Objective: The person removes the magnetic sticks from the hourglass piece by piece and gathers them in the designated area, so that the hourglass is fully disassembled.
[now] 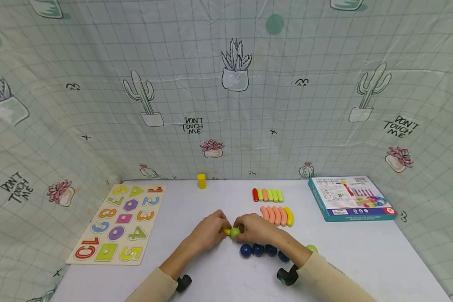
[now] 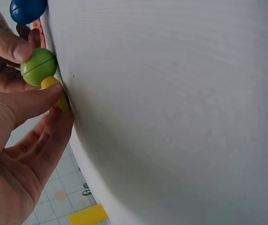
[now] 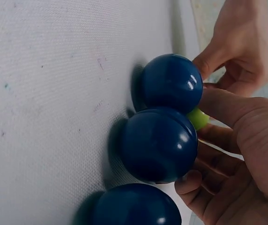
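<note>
My left hand (image 1: 210,230) pinches a small yellow piece (image 2: 61,99) between thumb and fingers, low over the white table. From the other side, my right hand (image 1: 257,228) holds a green ball (image 1: 235,233) by its thumb and fingertips. In the left wrist view the ball, with a seam line round it, meets the end of the yellow piece. Several dark blue balls (image 1: 258,250) lie in a row just in front of my right hand. In the right wrist view, these blue balls (image 3: 160,145) hide most of the green ball.
Behind the hands lie a row of short coloured sticks (image 1: 270,195) and a row of curved pink and yellow pieces (image 1: 277,216). A second green ball (image 1: 312,248) sits by my right forearm. Left is a number puzzle board (image 1: 122,245); right, a flat box (image 1: 351,199). A yellow cylinder (image 1: 201,181) stands at the back.
</note>
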Motion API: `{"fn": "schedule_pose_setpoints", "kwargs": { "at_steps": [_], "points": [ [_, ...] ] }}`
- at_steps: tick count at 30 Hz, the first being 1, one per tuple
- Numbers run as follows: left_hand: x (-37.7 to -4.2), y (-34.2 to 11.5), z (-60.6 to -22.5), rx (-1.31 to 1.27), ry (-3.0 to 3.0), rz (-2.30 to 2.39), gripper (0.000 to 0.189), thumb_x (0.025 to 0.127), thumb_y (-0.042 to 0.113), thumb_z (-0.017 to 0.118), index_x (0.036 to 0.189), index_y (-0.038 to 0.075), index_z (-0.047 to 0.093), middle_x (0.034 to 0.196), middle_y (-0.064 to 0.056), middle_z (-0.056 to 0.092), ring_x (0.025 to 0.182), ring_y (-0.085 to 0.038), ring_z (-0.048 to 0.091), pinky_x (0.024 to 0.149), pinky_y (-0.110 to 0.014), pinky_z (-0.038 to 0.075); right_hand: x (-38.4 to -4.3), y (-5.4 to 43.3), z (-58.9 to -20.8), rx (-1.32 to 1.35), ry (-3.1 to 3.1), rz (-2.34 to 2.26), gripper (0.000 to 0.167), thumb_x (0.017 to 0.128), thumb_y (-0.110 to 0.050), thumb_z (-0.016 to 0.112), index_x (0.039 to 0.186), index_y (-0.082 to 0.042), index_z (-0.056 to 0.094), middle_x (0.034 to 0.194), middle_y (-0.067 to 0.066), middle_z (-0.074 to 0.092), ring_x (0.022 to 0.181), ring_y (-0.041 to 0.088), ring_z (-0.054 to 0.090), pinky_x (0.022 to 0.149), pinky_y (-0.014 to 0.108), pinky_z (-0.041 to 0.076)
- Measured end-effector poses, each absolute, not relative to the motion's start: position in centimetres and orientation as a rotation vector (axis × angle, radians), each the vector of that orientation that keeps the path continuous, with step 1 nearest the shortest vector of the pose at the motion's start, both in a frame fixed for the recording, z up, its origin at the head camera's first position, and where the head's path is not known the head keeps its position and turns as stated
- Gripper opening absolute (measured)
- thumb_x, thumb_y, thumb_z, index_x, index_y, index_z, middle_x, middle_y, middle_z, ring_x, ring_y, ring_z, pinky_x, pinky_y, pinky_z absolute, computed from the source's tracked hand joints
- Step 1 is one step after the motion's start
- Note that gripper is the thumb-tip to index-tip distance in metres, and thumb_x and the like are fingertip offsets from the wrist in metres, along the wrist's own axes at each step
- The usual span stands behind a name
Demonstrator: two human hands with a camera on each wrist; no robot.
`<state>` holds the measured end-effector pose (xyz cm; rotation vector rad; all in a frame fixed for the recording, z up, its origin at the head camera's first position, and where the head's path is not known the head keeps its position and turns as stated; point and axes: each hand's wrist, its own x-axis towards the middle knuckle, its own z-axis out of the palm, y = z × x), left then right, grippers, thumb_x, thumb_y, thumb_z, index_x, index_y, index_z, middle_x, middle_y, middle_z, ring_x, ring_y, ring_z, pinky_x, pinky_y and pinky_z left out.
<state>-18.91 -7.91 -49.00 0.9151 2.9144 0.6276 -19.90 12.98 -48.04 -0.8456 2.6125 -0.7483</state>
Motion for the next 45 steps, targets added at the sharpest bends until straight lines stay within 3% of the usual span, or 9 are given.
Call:
{"fn": "schedule_pose_setpoints", "kwargs": {
  "at_steps": [7, 27, 36, 41, 45],
  "points": [
    [-18.9, -8.2, -48.9, 0.911, 2.922, 0.661, 0.017, 0.086, 0.006, 0.079, 0.102, 0.012, 0.080, 0.103, 0.001, 0.055, 0.082, -0.009, 0.057, 0.075, -0.024, 0.052, -20.0, 13.2, -48.2, -0.835, 2.618, -0.752, 0.029, 0.090, -0.032, 0.076, 0.110, -0.013, 0.071, 0.082, -0.010, 0.062, 0.072, 0.004, 0.055, 0.066, 0.024, 0.048],
    [-19.6, -7.8, -48.7, 0.936, 2.884, 0.585, 0.016, 0.082, 0.012, 0.084, 0.097, 0.013, 0.080, 0.084, 0.005, 0.063, 0.070, -0.003, 0.051, 0.064, -0.019, 0.045, -19.6, 13.7, -47.9, -0.821, 2.641, -0.773, 0.027, 0.087, -0.031, 0.078, 0.107, -0.014, 0.070, 0.085, -0.011, 0.063, 0.072, 0.004, 0.056, 0.065, 0.023, 0.049],
    [-20.2, -8.1, -48.7, 0.884, 2.950, 0.650, 0.014, 0.088, 0.015, 0.079, 0.100, 0.015, 0.072, 0.071, 0.010, 0.060, 0.063, -0.003, 0.052, 0.059, -0.021, 0.045, -20.0, 16.6, -45.8, -0.726, 2.707, -0.875, 0.023, 0.087, -0.027, 0.078, 0.104, -0.014, 0.070, 0.084, -0.008, 0.064, 0.071, 0.009, 0.057, 0.062, 0.025, 0.049],
    [-20.4, -6.7, -48.7, 0.929, 2.976, 0.709, 0.017, 0.086, 0.015, 0.077, 0.102, 0.015, 0.069, 0.087, 0.004, 0.073, 0.074, -0.008, 0.066, 0.066, -0.022, 0.052, -19.5, 20.2, -44.9, -0.596, 2.726, -0.919, 0.025, 0.087, -0.028, 0.078, 0.107, -0.015, 0.070, 0.087, -0.008, 0.064, 0.076, 0.012, 0.057, 0.063, 0.026, 0.049],
    [-20.9, -5.1, -48.8, 0.887, 2.964, 0.731, 0.018, 0.084, 0.016, 0.077, 0.099, 0.015, 0.066, 0.088, 0.002, 0.073, 0.072, -0.006, 0.064, 0.066, -0.022, 0.052, -18.4, 23.3, -44.6, -0.489, 2.748, -0.924, 0.029, 0.088, -0.029, 0.077, 0.111, -0.013, 0.070, 0.090, -0.007, 0.064, 0.079, 0.013, 0.056, 0.065, 0.027, 0.048]
  ]
}}
